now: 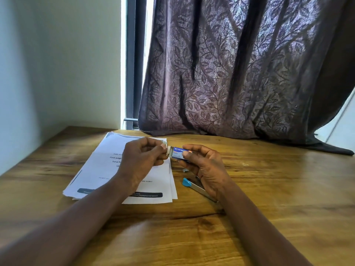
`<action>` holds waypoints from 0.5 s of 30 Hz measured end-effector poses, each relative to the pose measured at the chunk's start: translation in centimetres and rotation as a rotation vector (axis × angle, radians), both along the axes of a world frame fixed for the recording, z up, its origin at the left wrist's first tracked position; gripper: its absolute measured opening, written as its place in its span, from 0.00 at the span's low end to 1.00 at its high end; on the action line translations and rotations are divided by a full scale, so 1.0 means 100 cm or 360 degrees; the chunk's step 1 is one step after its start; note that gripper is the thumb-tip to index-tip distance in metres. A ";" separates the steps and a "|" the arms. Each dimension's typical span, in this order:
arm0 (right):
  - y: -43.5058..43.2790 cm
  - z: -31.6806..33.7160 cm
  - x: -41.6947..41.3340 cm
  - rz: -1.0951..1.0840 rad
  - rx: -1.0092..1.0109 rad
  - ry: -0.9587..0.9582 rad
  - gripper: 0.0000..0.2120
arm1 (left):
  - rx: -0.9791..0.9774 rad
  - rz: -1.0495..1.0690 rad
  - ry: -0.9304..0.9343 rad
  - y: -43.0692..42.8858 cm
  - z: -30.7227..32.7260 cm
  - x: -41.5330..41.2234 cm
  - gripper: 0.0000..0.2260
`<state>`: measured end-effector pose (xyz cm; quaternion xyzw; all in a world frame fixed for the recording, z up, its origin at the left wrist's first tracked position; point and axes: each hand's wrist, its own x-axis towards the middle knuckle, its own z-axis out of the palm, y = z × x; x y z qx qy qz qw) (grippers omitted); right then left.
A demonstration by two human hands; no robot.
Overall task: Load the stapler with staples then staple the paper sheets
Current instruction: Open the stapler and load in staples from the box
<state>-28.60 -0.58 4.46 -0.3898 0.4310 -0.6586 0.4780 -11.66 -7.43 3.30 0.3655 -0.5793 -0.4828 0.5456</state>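
The right hand [201,166] grasps a blue staple box [179,152] above the desk [269,189]; the left hand [142,160] pinches its open end.

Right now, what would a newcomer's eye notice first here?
The two hands at the centre: the right hand holds a small blue staple box and the left hand pinches its white end. Behind them hangs a dark leaf-patterned curtain; paper sheets and a blue-tipped stapler lie on the wooden table.
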 end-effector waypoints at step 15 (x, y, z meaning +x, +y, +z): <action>0.002 0.002 0.000 -0.0016 0.0010 0.0038 0.11 | -0.0287 0.0107 -0.0277 0.002 -0.005 -0.003 0.07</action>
